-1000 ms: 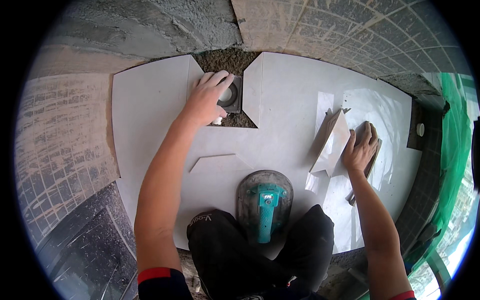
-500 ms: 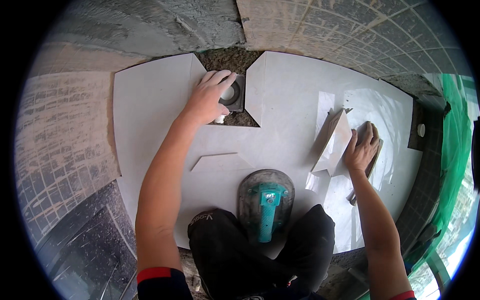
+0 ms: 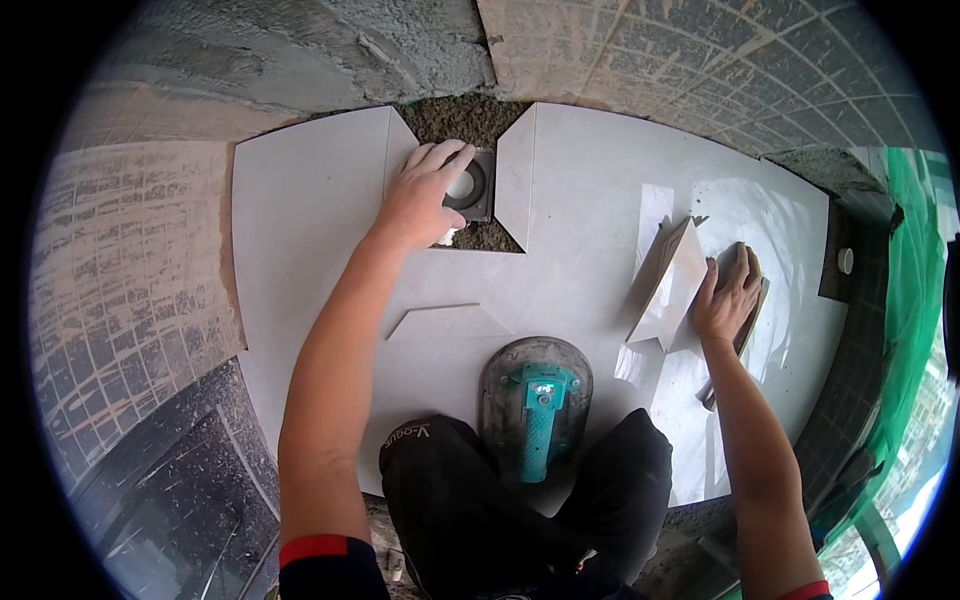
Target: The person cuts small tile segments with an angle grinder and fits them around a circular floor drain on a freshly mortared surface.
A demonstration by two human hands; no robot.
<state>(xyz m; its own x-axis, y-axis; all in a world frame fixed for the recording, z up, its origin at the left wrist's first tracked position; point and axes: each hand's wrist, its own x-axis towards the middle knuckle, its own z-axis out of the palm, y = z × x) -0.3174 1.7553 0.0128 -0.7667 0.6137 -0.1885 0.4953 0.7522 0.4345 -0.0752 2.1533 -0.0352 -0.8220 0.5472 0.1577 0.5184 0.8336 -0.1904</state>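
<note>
Nr the tiled floor [image 3: 590, 220]'s near edge we've a teal-handled tool [image 3: 538, 415]. Our R hand [image 3: 727, 300], spread, rests by cut tiles [image 3: 668, 290] twd R edge. Our L hand [image 3: 425, 195] arches over sq. drain [image 3: 482, 190] nr far edge; can't tell if gripping.

Is a building site, a small unfinished room. Has a rough grey cement wall [image 3: 270, 55], dark wall tiles [image 3: 790, 90] smeared with tan muck, pale floor tiles [image 3: 600, 220] around a crumbly bare patch [image 3: 455, 118] with a drain [image 3: 483, 190], and green netting [image 3: 905, 225]. Perhaps looks out on buildings [image 3: 918, 375], too bright to tell.
</note>
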